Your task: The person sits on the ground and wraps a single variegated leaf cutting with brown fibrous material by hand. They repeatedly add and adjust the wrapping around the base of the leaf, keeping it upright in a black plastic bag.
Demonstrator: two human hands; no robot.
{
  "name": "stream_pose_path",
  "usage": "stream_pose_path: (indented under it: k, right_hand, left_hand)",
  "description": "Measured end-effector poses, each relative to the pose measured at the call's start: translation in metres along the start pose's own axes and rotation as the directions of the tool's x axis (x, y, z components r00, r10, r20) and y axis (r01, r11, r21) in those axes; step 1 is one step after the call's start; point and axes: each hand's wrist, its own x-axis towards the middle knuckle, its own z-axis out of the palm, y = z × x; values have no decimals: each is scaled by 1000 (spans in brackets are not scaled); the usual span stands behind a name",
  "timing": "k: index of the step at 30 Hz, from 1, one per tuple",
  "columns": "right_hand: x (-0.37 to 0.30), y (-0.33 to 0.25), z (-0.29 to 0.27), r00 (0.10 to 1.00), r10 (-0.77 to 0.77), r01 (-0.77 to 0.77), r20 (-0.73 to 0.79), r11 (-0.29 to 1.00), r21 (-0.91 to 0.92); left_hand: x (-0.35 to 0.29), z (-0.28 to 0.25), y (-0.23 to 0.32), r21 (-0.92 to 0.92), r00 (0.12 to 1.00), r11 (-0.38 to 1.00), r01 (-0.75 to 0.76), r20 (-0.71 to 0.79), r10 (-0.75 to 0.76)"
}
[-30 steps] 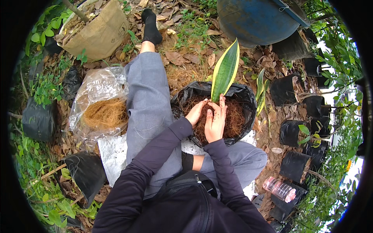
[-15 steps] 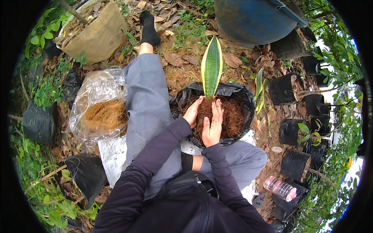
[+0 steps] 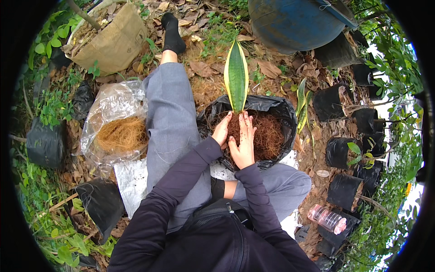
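A snake plant leaf [image 3: 236,77], green with yellow edges, stands up from a ball of brown coir [image 3: 234,128] at its base. My left hand [image 3: 221,130] cups the ball's left side. My right hand [image 3: 243,141] presses against its right side, fingers nearly straight and pointing away from me. Both hold the ball between them, with soil on the fingers. Beneath is an open black plastic bag [image 3: 274,105] with more reddish-brown fibre [image 3: 268,136] on the right. The underside of the ball is hidden.
Left of my leg, a clear plastic bag [image 3: 118,96] holds loose golden fibre [image 3: 121,134]. A second variegated plant [image 3: 302,106] and a pink-tinted bottle [image 3: 327,219] lie to the right. Several black grow bags [image 3: 344,190] line the right side. A blue tub [image 3: 294,27] stands at the far right.
The snake plant and its coir ball have shifted left, and the leaf leans slightly left. My right hand has moved left with it, its fingers closer together.
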Motion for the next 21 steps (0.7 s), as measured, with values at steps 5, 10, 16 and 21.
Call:
stream_pose_path:
  k: [5, 10, 16, 21]
  right_hand:
    - [2, -3, -6, 1000, 14, -16, 26, 995, 103]
    - [5, -5, -2, 1000, -19, 20, 11, 995, -102]
    - [13, -5, 2, 988, 53, -22, -146, 979, 205]
    - [9, 2, 28, 961, -56, 29, -271, 994, -102]
  left_hand:
    - [1, 0, 1, -85, 999, 996, 19, -31, -22]
    - [-1, 1, 2, -89, 1000, 996, 2, -3, -2]
    - [8, -12, -2, -57, 999, 998, -36, 25, 37]
    - [14, -20, -18, -183, 999, 983, -11, 49, 21]
